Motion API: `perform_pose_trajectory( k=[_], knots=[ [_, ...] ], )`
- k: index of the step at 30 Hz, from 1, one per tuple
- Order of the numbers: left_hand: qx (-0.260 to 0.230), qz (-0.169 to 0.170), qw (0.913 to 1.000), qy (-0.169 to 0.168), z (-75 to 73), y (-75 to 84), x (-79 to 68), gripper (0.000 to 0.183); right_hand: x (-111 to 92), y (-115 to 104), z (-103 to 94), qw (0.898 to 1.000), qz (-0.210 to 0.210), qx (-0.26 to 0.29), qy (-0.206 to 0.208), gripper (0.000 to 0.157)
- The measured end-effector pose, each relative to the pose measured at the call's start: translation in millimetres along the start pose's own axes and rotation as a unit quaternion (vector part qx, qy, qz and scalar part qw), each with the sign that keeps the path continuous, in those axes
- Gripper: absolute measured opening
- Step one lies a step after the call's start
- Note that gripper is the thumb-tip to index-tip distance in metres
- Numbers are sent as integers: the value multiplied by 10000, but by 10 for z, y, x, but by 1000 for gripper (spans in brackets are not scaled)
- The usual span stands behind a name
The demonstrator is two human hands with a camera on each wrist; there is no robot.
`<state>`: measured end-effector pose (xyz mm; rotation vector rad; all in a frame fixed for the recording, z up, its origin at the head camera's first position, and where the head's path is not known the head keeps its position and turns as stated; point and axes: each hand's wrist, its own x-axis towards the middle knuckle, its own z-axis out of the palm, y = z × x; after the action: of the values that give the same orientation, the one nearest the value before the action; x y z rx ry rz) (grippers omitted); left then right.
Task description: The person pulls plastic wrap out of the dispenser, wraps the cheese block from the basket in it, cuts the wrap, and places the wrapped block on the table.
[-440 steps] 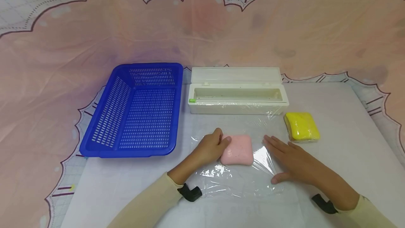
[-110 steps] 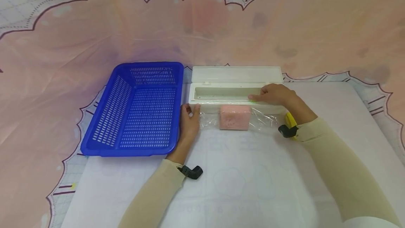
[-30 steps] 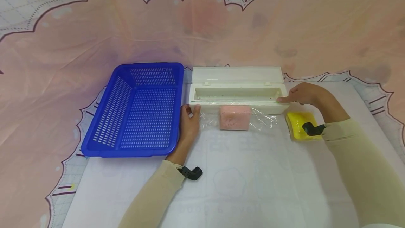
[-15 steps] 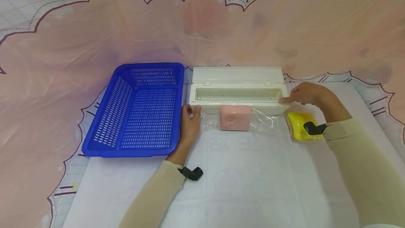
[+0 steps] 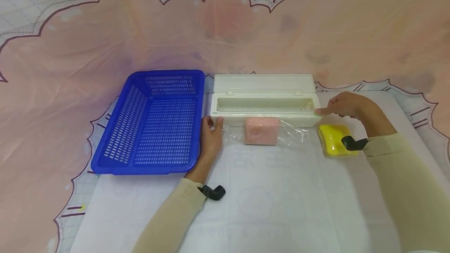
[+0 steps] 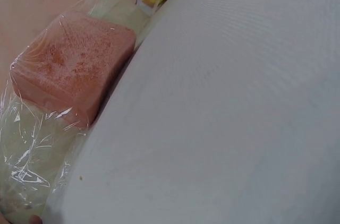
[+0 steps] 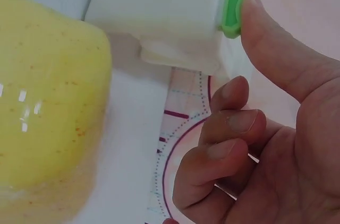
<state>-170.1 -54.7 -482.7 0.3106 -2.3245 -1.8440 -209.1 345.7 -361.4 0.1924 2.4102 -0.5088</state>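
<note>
A white cling film dispenser (image 5: pixel 265 120) stands at the back with its lid up. My left hand (image 5: pixel 211 138) grips its left front corner, thumb on the front face. A pink bar of soap (image 5: pixel 261 131), under clear cling film (image 6: pixel 26 165), stands on edge against the dispenser's front. The film runs out flat to either side of it. At the dispenser's right end my right hand (image 5: pixel 346 104) presses its extended thumb against the green slide cutter (image 7: pixel 232 14); the other fingers curl loosely with nothing in them. A yellow bar of soap (image 5: pixel 332 138) in film lies just below that hand.
A blue plastic basket (image 5: pixel 197 128) sits to the left, close beside my left hand. White cloth (image 5: pixel 270 194) covers the table in front, and a patterned pink cloth (image 5: pixel 225 42) hangs behind.
Earlier, the pink soap lay flat on spread film; now it stands wrapped against the dispenser. My right thumb has slid the cutter rightward to the end. My left hand has lately stayed still.
</note>
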Motion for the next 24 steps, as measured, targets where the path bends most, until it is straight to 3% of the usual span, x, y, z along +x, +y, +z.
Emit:
perform_pose_trajectory(
  k=[6, 9, 12, 14, 15, 17, 19, 22, 24],
  knots=[
    [-299, -230, 9993, 1, 15, 19, -3, 44, -17, 56, 145, 9980, -244, 478, 334, 71],
    [-761, -494, 9959, -52, 2, 80, -31, 46, -85, 41, 296, 9910, -371, 823, 992, 66],
    [-617, -355, 9975, -7, -6, 133, -162, 50, -205, -89, 513, 9676, -804, 1058, 2149, 58],
    [57, 217, 9997, -33, 6, 148, -309, 53, -294, -219, 679, 9424, -1324, 1060, 2883, 50],
    [537, 589, 9968, -35, 18, 157, -389, 55, -327, -286, 759, 9304, -1627, 954, 3143, 45],
    [1550, 1399, 9778, -158, 34, 186, -530, 54, -379, -414, 912, 9118, -2181, 664, 3415, 37],
    [2304, 2239, 9465, -315, 50, 233, -613, 49, -393, -529, 1047, 8982, -2619, 285, 3520, 33],
    [2942, 3116, 9021, -507, 72, 309, -617, 39, -361, -666, 1211, 8859, -2923, -257, 3592, 37],
    [3144, 3438, 8828, -610, 81, 342, -561, 36, -310, -732, 1293, 8789, -2981, -524, 3686, 40]
  ],
)
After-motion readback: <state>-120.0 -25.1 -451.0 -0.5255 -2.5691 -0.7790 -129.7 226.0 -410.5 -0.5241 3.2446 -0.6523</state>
